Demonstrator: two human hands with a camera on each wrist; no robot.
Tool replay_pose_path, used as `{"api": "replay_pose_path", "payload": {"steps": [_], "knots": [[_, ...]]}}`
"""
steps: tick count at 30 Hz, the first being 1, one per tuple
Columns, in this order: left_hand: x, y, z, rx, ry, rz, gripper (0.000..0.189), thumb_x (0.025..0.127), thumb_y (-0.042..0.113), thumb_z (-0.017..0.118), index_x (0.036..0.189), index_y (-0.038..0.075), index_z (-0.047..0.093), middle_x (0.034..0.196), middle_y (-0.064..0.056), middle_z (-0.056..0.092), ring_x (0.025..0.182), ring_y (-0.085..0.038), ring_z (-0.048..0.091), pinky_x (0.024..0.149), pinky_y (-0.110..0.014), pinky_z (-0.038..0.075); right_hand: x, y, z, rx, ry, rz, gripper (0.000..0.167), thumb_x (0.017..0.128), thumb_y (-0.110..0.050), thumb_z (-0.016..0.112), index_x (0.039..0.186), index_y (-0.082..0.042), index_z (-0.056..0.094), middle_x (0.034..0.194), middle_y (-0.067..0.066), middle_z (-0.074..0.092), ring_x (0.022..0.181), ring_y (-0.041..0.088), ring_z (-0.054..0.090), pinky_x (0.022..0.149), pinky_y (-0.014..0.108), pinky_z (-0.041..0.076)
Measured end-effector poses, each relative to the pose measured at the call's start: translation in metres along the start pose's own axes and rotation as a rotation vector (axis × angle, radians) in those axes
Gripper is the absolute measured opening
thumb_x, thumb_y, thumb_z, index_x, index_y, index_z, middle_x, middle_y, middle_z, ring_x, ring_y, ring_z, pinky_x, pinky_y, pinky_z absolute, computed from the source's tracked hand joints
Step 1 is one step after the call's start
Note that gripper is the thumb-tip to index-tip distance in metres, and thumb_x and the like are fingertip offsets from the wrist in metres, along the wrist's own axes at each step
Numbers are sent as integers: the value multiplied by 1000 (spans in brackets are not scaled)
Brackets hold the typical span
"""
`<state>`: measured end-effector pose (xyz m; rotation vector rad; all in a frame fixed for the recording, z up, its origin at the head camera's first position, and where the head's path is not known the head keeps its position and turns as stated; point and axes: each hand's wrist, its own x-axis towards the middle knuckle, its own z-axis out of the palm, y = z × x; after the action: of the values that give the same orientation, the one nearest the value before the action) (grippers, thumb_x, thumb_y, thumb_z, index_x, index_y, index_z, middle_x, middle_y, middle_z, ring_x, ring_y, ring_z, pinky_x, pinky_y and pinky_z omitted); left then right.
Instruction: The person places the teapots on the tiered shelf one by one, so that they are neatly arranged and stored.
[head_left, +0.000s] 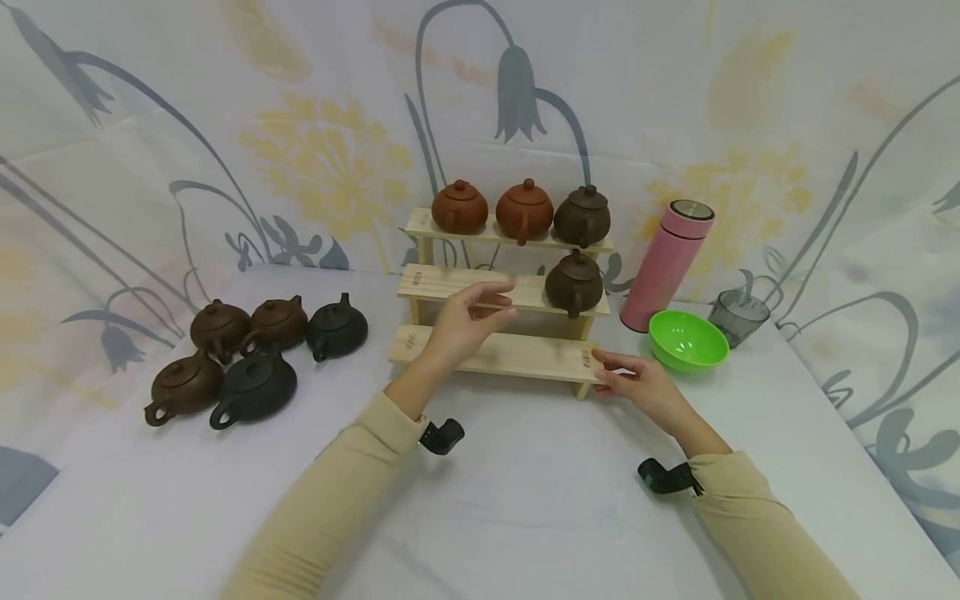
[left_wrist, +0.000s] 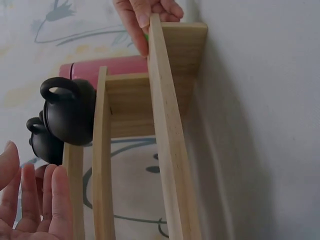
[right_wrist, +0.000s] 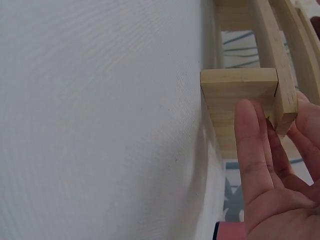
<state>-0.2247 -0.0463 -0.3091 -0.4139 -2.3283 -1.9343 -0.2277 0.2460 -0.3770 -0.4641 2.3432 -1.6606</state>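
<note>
While your right hand (head_left: 637, 386) pinched the rack (head_left: 521, 356), your left hand (head_left: 468, 323) hovered
Thumb (left_wrist: 6, 162) apart, it had a teapot (head_left: 574, 285) to its right

Top shelf (head_left: 420, 220), pale wooden rack (head_left: 517, 357): three round brown clay teapots (head_left: 461, 210)
Middle shelf (head_left: 457, 282), right: another teapot (head_left: 562, 287)
Rack's left: five dark clay teapots (head_left: 258, 387)
Right: pink cylindrical flask (head_left: 667, 262)

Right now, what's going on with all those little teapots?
A person's right hand grips the right end of the lowest shelf of a wooden rack. The left hand holds nothing and hovers near the middle shelf. Four teapots stand on the rack: three along the top and one at the right of the middle shelf. Five more teapots sit on the table, off to the left.
</note>
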Motion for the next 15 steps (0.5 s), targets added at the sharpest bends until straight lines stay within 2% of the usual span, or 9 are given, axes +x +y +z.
{"api": "replay_pose_path", "payload": {"steps": [9, 15], "knots": [[-17, -10, -31, 52, 109, 46, 35, 87, 10, 67, 120, 3, 60, 107, -16, 63, 96, -24, 60, 85, -32, 47, 1, 2, 2, 22, -2, -19, 50, 93, -9, 57, 136, 10, 39, 128, 34, 41, 85, 13, 66, 80, 25, 50], [-26, -20, -56, 82, 156, 25, 35, 87, 10, 67, 121, 2, 59, 106, -13, 63, 98, -23, 59, 86, -32, 47, 1, 1, 2, 37, 0, -15, 50, 94, -8, 57, 136, 10, 38, 127, 33, 39, 85, 12, 65, 81, 24, 50]]}}
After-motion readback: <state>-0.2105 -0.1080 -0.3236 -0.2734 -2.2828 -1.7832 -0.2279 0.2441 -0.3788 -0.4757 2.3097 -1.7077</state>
